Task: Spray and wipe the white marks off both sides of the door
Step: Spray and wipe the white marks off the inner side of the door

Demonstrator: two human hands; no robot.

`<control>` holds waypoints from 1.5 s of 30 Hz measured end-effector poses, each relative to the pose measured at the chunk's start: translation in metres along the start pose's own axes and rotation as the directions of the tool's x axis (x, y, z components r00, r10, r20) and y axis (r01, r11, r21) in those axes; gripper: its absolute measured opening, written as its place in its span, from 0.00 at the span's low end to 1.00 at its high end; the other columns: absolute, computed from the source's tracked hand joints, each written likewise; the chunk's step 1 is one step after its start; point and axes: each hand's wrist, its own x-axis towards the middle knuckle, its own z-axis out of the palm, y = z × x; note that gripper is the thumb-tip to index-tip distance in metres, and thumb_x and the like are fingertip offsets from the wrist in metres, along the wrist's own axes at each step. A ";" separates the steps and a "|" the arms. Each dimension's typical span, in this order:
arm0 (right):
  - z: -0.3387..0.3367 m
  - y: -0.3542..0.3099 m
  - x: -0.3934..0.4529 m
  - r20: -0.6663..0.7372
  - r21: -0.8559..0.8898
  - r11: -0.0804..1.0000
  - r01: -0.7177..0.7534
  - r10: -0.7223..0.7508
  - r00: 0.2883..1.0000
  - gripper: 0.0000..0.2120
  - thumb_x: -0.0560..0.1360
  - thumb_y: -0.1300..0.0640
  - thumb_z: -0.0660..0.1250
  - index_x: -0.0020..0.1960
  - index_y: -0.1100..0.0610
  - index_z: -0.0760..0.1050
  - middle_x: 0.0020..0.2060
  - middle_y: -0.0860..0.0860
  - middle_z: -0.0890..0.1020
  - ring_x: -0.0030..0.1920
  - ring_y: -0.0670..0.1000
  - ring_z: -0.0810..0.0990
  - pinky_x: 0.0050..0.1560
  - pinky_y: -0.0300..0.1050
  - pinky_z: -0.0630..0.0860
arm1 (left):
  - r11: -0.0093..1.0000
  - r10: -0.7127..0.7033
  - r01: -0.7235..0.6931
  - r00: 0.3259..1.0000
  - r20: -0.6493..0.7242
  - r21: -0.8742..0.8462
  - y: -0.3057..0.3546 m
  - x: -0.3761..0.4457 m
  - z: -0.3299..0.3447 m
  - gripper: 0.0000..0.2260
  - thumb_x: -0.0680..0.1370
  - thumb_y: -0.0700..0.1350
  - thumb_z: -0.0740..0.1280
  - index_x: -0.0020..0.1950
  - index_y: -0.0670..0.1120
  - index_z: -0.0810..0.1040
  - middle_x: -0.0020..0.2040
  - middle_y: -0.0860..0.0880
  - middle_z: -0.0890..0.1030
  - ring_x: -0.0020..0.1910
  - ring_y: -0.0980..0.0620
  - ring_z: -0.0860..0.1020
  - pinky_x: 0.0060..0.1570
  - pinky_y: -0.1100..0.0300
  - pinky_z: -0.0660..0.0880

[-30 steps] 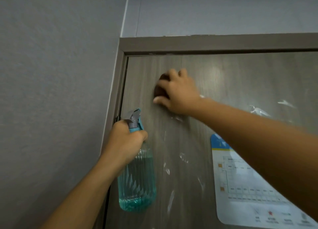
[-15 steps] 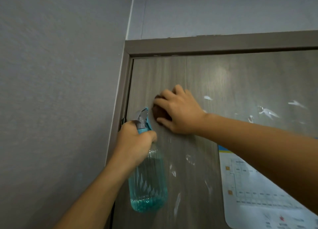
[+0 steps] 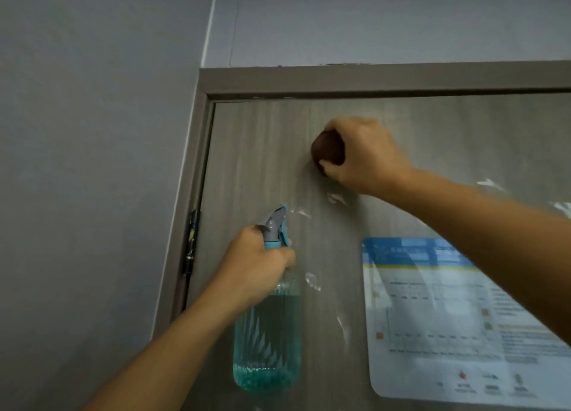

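Observation:
A grey wood-grain door [image 3: 256, 151] fills the right of the view, shut in its frame. My right hand [image 3: 364, 154] grips a dark brown cloth [image 3: 327, 151] and presses it on the door near the top. White marks [image 3: 337, 199] show just below that hand, with more white marks [image 3: 312, 280] beside the bottle and a white mark [image 3: 491, 184] at the right. My left hand [image 3: 256, 265] grips the neck of a clear spray bottle [image 3: 267, 339] of blue liquid, held upright close to the door, its nozzle pointing up.
A laminated blue-and-white notice [image 3: 448, 315] is stuck on the door at the lower right. The door frame [image 3: 370, 80] runs across the top, with a dark hinge [image 3: 191, 240] on the left edge. A grey wall [image 3: 92, 163] lies to the left.
My right hand with the cloth has gone up and to the right on the door, after sliding down toward the bottle. The bottle hand has barely moved.

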 end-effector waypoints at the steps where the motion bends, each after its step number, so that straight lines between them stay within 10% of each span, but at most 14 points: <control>1: -0.003 0.008 -0.004 -0.002 -0.003 1.000 -0.015 0.015 1.000 0.27 0.74 0.49 0.76 0.69 0.56 0.74 0.60 0.56 0.81 0.60 0.58 0.79 0.59 0.52 0.77 | 1.000 -0.003 0.002 1.000 0.005 0.007 0.002 0.001 0.006 0.08 0.67 0.41 0.70 0.43 0.38 0.77 0.33 0.47 0.74 0.34 0.49 0.72 0.38 0.52 0.72; 19: -0.017 0.064 -0.029 -0.215 0.059 0.968 -0.242 0.250 0.944 0.25 0.75 0.46 0.76 0.68 0.53 0.74 0.60 0.54 0.78 0.61 0.55 0.75 0.59 0.47 0.73 | 0.996 0.033 -0.033 0.999 -0.001 -0.083 0.044 0.031 0.062 0.10 0.73 0.37 0.71 0.36 0.47 0.73 0.31 0.50 0.72 0.32 0.50 0.71 0.37 0.56 0.70; 34: 0.008 0.051 -0.015 0.069 -0.065 0.995 -0.077 0.081 0.994 0.26 0.78 0.46 0.72 0.73 0.53 0.70 0.65 0.56 0.72 0.66 0.58 0.69 0.64 0.51 0.71 | 0.993 0.016 0.003 0.987 -0.157 0.120 0.033 0.033 -0.013 0.08 0.72 0.40 0.72 0.48 0.49 0.79 0.39 0.44 0.79 0.38 0.45 0.77 0.41 0.47 0.78; 41: 0.018 0.033 -0.066 0.342 -0.018 0.925 0.379 -0.351 0.872 0.24 0.74 0.45 0.75 0.68 0.50 0.76 0.60 0.50 0.76 0.55 0.52 0.72 0.54 0.49 0.76 | 0.975 -0.032 0.070 0.983 -0.181 0.209 0.015 0.032 -0.031 0.04 0.74 0.38 0.72 0.46 0.40 0.78 0.38 0.42 0.78 0.36 0.45 0.76 0.39 0.49 0.75; 45: 0.010 0.051 -0.031 0.163 -0.155 0.970 0.189 -0.164 0.973 0.26 0.76 0.39 0.71 0.72 0.44 0.72 0.63 0.51 0.73 0.61 0.56 0.71 0.57 0.49 0.72 | 0.977 -0.018 0.057 0.982 -0.189 0.204 0.007 0.035 -0.028 0.04 0.73 0.38 0.71 0.43 0.39 0.77 0.34 0.43 0.76 0.33 0.47 0.74 0.35 0.52 0.71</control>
